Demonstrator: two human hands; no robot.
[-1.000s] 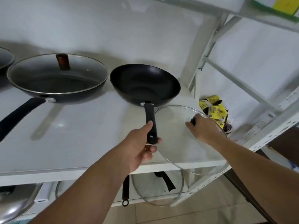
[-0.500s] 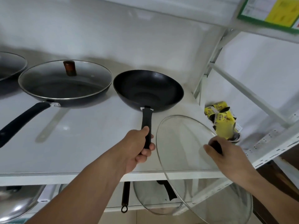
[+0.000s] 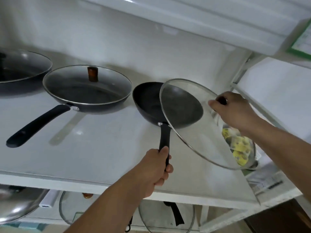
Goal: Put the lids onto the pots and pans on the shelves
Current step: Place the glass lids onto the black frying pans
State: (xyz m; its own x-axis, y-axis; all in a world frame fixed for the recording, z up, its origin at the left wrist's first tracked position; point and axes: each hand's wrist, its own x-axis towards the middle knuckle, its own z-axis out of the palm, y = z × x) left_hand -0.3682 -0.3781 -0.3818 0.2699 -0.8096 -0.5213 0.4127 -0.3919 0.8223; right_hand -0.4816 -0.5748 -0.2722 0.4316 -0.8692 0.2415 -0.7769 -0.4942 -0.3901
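A black wok (image 3: 148, 101) stands on the white shelf (image 3: 94, 148), its straight handle pointing toward me. My left hand (image 3: 156, 167) is wrapped around the end of that handle. My right hand (image 3: 234, 111) grips the dark knob of a large glass lid (image 3: 193, 125), which hangs tilted in the air over the wok's right half, its lower rim reaching past the shelf's right end. To the left sits a frying pan (image 3: 87, 91) covered by a glass lid with a brown knob (image 3: 92, 74). Another lidded pan (image 3: 20, 71) is at the far left.
A yellow-and-black packet (image 3: 239, 147) lies at the shelf's right end, seen through the lid. The shelf below holds two loose glass lids (image 3: 166, 216), (image 3: 72, 211) and a steel pan (image 3: 16, 206). An upper shelf (image 3: 202, 19) overhangs, and white frame struts (image 3: 240, 71) rise on the right.
My right hand has lifted the glass lid from low beside the shelf's right end up and leftward over the wok. My left hand has kept its hold on the wok handle.
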